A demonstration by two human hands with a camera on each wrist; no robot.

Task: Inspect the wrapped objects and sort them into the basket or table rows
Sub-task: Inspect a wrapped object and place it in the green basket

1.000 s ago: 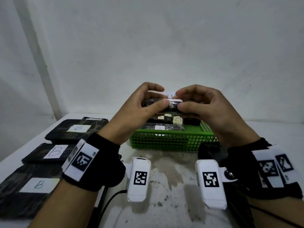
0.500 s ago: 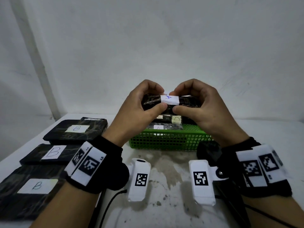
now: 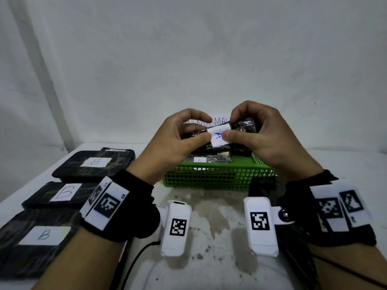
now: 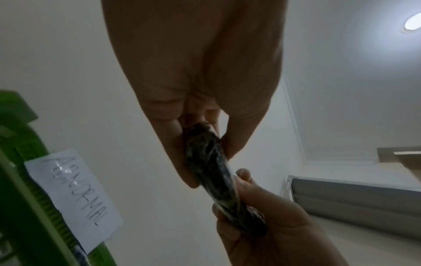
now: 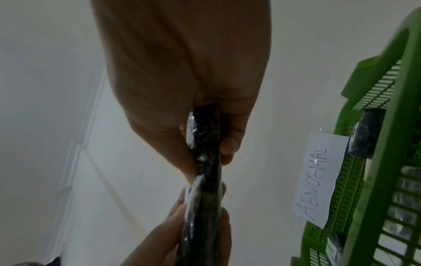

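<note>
Both hands hold a small black wrapped object (image 3: 243, 128) above the green basket (image 3: 217, 178); its white label (image 3: 218, 135), marked A, faces me. My left hand (image 3: 178, 139) pinches its left end between thumb and fingers, and my right hand (image 3: 257, 132) pinches the right end. The left wrist view shows the wrapped object (image 4: 212, 165) edge-on between my left hand's fingertips (image 4: 189, 172). The right wrist view shows the same wrapped object (image 5: 207, 162) pinched likewise. Inside the basket lie more black wrapped objects (image 3: 209, 159).
Three flat black packages labelled B (image 3: 94, 163) (image 3: 62, 193) (image 3: 41, 236) form a row on the table's left side. A paper sign reading ABNORMAL (image 4: 75, 198) is taped to the basket's far side. The stained white table (image 3: 209, 216) lies in front; a wall stands behind.
The hands have turned the wrapped object so its A label faces me and tilted its right end up. The view has shifted slightly.
</note>
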